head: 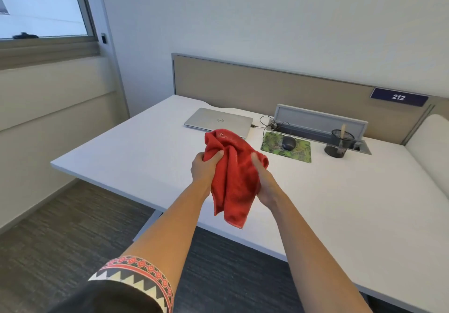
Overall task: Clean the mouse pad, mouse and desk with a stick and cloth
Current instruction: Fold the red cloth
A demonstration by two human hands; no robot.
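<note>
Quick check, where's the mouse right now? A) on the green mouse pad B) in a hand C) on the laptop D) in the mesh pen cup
A: the dark mouse sits on the green mouse pad; left hand and right hand grip only the red cloth.

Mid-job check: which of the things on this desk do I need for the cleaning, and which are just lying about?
For the job: red cloth, held in left hand and right hand; mouse on mouse pad; desk; stick in mesh cup.
Lying about: closed laptop; cable; 212 plate.
</note>
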